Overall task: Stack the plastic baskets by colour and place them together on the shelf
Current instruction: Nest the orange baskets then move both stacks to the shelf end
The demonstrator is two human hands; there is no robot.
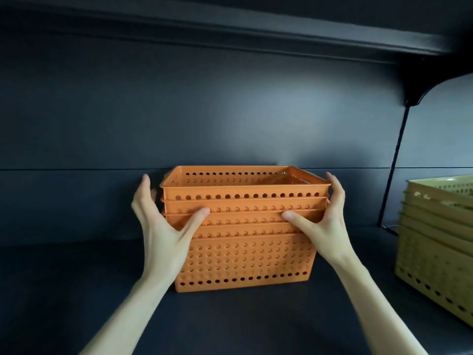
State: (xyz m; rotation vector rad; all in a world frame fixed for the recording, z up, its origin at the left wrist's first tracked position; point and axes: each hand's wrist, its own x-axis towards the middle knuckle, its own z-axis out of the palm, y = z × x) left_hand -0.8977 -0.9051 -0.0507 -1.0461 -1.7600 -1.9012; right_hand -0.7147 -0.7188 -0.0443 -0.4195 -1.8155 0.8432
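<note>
Right now, a nested stack of orange perforated plastic baskets [243,226] is sitting upright on the dark matte shelf board [64,290], roughly in the middle of the view and close to the dark back panel [179,111]. Several rims are showing one above another at the top of the stack, and rows of round holes are running across its front wall.

The left hand [163,226] is pressing against the stack's left end, with the thumb lying across the front of the upper rims and the fingers reaching up along the side. The right hand [325,221] is mirroring it on the right end, thumb laid across the front and fingers spread up beside the top rim. Both hands are clasping the stack between them, each with fingers spread rather than curled.

Off to the right, well apart from the orange stack, a second nested stack of pale yellow-green perforated plastic baskets [435,242] is standing on the same shelf, partly cut off by the frame edge. A thin black upright strut [395,160] is rising between the two stacks, meeting the dark shelf overhead [230,29].
</note>
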